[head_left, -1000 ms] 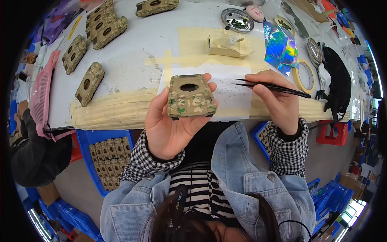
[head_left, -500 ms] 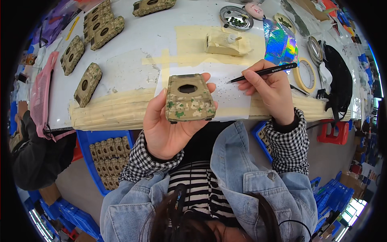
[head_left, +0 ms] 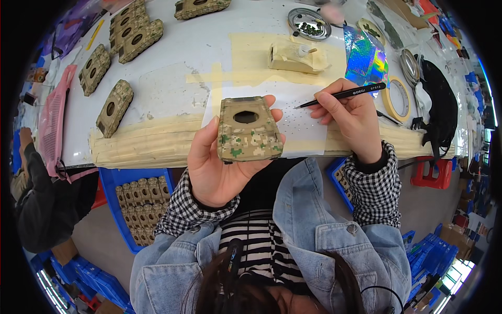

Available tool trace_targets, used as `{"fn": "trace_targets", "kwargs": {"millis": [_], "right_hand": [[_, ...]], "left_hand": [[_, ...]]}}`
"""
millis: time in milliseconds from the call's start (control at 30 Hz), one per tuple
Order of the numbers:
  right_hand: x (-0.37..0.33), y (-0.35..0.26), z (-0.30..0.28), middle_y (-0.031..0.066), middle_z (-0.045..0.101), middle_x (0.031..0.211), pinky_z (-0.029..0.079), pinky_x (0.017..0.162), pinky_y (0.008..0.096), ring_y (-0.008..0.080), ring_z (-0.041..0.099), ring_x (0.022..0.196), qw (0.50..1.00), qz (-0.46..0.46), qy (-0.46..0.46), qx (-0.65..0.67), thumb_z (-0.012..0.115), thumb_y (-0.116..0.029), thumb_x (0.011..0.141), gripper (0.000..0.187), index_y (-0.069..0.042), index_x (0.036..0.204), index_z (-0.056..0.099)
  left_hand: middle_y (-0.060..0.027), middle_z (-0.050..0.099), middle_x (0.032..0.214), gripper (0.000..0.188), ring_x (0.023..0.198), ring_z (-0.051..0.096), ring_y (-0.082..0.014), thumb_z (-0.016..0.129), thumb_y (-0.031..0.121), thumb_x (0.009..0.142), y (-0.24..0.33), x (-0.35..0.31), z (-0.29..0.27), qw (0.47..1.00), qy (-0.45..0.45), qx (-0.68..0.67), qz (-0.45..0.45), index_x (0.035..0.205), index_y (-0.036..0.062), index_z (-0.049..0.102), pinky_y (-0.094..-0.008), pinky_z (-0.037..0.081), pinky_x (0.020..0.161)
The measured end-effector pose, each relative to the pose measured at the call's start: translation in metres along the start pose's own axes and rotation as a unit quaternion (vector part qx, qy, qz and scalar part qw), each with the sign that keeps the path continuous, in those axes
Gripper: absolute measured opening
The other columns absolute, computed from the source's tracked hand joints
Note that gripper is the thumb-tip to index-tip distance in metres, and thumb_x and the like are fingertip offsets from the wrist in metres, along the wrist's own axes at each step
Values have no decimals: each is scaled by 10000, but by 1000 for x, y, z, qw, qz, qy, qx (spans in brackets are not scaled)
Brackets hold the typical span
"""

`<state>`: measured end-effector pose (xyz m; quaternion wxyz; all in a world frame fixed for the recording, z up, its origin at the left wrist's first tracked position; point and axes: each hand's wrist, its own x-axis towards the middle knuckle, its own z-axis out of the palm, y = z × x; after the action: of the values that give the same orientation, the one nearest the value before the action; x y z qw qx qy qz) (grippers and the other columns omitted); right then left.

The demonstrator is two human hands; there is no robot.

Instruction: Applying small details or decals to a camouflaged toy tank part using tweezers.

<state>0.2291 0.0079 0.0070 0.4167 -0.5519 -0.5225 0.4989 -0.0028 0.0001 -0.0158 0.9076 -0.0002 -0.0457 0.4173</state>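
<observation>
A camouflage model tank hull (head_left: 249, 138) with an oval hole in its top rests in my left hand (head_left: 212, 170), the fingers wrapped round its sides. My right hand (head_left: 348, 115) pinches black tweezers (head_left: 351, 93), whose tips point left over a white sheet of paper (head_left: 300, 138). Tiny bits (head_left: 300, 118) lie scattered on that paper close to the tips. Whether the tweezers grip one of them is too small to tell. Hull and tweezers are apart.
More camouflage hulls (head_left: 114, 108) stand on the table's left. Behind the paper is a tape-covered block (head_left: 297, 57); beyond it, a round tin (head_left: 309, 24) holds small dark parts. A tape roll (head_left: 397, 99) lies right. A blue crate (head_left: 125, 209) of hulls sits below. Another person's sleeve (head_left: 44, 204) shows left.
The hull in my left hand has tilted slightly, showing its top more. My right hand and the tweezers have barely moved. The other person's arm at the left has shifted a little.
</observation>
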Motion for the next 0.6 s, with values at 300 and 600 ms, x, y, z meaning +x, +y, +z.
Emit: {"fn": "trace_targets", "kwargs": {"millis": [300, 600], "right_hand": [[0, -1, 1, 66, 637, 752, 464, 568, 183, 84, 608, 679, 1000, -2, 0, -2, 575, -169, 875, 171, 1, 862, 564], [0, -1, 1, 72, 638, 752, 458, 562, 181, 82, 603, 670, 1000, -13, 5, 9, 572, -167, 877, 173, 5, 861, 558]], "left_hand": [[-235, 82, 1430, 677, 1207, 383, -396, 373, 317, 922, 0, 0, -2, 1000, -8, 15, 0, 1378, -30, 14, -444, 381, 1010], [-255, 156, 1400, 707, 1176, 420, -387, 385, 325, 917, -1, -1, 0, 1000, 8, 15, 1, 1377, -37, -12, -425, 398, 998]]}}
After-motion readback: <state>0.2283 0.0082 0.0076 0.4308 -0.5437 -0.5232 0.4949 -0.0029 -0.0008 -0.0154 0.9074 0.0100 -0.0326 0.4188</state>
